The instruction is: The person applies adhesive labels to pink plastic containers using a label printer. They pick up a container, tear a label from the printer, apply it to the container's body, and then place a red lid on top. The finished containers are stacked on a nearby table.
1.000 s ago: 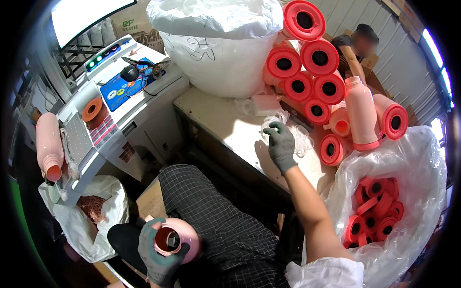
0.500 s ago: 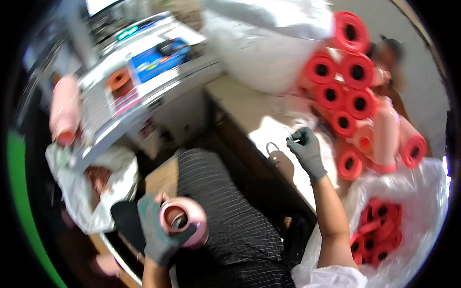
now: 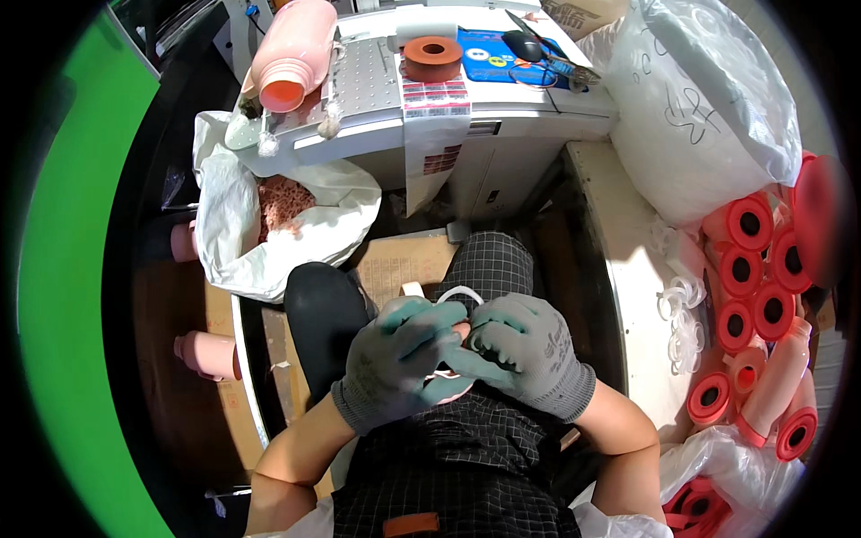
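Over my lap, my left hand (image 3: 399, 354) and my right hand (image 3: 529, 350), both in grey-green gloves, meet with bent fingers. Between them is a pale pink bottle (image 3: 456, 392), mostly covered by the gloves; only a bit of its side shows below the fingers. A thin white ring (image 3: 464, 290) curves out above the fingertips, pinched at my right hand. Exactly how the ring sits on the bottle is hidden. Several similar white rings (image 3: 686, 341) lie on the pale bench (image 3: 641, 314) to the right.
Pink bottles (image 3: 773, 386) with red bases are piled at the right beside a large white sack (image 3: 700, 117). Another pink bottle (image 3: 294, 54) lies on the white machine (image 3: 359, 99) ahead, near a brown tape roll (image 3: 432, 58). A white bag (image 3: 341, 202) of brownish bits stands left.
My right hand has come from the bench back to my lap and joined my left hand, bringing a white ring. The view has swung to the right.
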